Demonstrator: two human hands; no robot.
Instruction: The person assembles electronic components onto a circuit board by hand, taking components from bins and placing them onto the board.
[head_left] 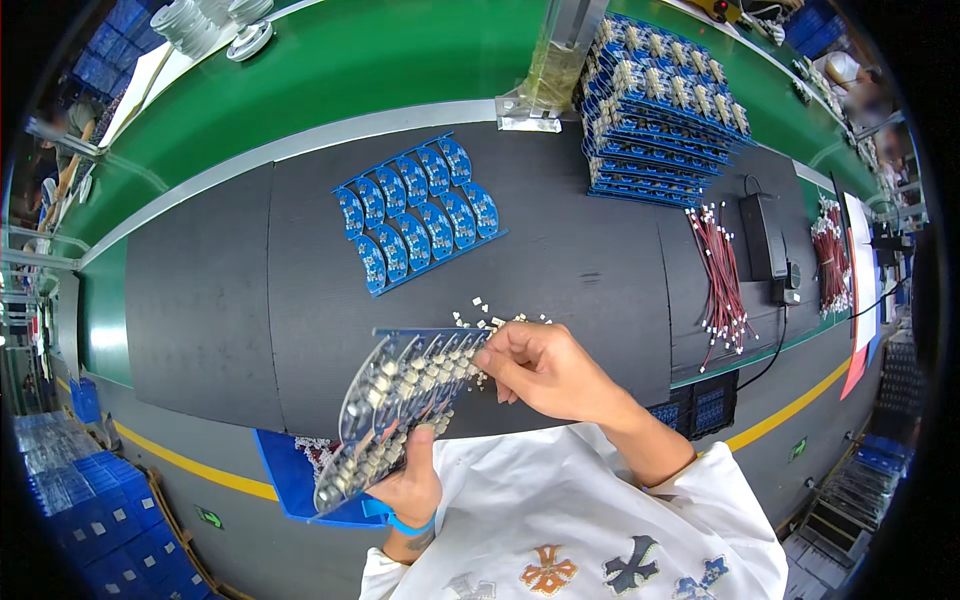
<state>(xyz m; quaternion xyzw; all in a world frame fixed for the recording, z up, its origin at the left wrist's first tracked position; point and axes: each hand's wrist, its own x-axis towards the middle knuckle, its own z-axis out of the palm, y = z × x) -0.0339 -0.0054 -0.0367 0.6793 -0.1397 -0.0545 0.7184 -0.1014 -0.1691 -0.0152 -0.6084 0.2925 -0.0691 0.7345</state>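
My left hand [415, 488], with a blue band at its wrist, grips a panel of joined circuit boards [400, 385] from below and holds it tilted above the near edge of the black work mat. Rows of small white connectors cover the panel's visible face. At the panel's right edge, my right hand [548, 372] has thumb and forefinger pinched together; whatever is between them is too small or hidden to make out. Loose white connectors [477, 301] lie scattered on the mat just behind my right hand, partly covered by it. Farther back, a blue circuit board panel [415, 215] lies flat.
A tall stack of board panels [660, 120] stands at the back right beside a metal post [565, 60]. To the right lie red wire bundles [718, 285] and a black power adapter [764, 237]. A blue bin [275, 475] is below the mat's near left edge.
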